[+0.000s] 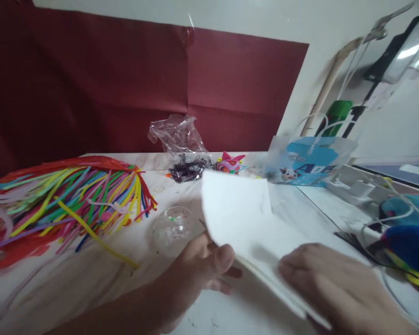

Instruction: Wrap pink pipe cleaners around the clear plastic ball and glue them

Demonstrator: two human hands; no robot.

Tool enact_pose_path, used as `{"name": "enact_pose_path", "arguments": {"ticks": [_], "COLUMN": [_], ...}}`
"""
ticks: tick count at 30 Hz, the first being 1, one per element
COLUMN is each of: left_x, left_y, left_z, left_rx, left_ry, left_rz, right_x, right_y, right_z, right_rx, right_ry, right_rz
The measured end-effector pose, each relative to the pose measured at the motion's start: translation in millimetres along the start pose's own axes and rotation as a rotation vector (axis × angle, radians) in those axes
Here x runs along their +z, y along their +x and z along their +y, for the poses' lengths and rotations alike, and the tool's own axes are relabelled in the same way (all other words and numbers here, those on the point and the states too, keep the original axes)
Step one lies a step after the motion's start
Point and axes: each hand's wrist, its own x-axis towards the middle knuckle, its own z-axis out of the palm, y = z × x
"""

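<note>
A white paper (244, 204), curved and with a thick-looking lower edge, is tilted up above the table in front of me. My left hand (206, 265) is closed on its left edge, thumb at the near side and the other fingers behind and below. A thin dark tip pokes out by those fingers, too small to name. On the right part of the paper lies my right hand (331, 288), blurred by motion, its fingers curled at the paper and partly hidden. Just beyond my left hand stands a clear round container (172, 228) with small coloured bits inside.
Many-coloured pipe cleaners (101, 195) spread over red wrapping at the left, one yellow pipe cleaner (94, 232) lying loose. Behind are a crinkled clear bag (178, 135), dark strands (188, 168) and a pink figure (229, 164). A blue-and-white bag (307, 160) and cables stand right.
</note>
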Motion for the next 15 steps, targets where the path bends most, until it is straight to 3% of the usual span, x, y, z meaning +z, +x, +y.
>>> {"name": "enact_pose_path", "arguments": {"ticks": [2, 5, 10, 13, 15], "left_x": [6.1, 7.9, 0.3, -4.3, -7.0], "left_y": [1.6, 3.8, 9.6, 11.6, 12.2], "left_z": [-4.0, -13.7, -29.9, -35.8, -35.3], "left_rx": [-0.045, -0.123, -0.242, -0.168, -0.060], "left_ry": [-0.090, -0.093, -0.064, -0.091, -0.116], "left_rz": [0.046, 0.147, 0.303, 0.379, 0.396], "right_x": [15.0, 28.7, 29.5, 21.2, 12.6], "right_y": [4.8, 4.1, -3.4, -13.9, -25.4], "right_z": [-11.4, -12.1, -8.1, 0.9, 14.3], "right_rx": [-0.015, 0.055, 0.268, 0.469, 0.673], "right_ry": [0.075, 0.139, 0.285, 0.377, 0.360], "right_rz": [-0.066, -0.050, -0.036, -0.001, 0.137]}}
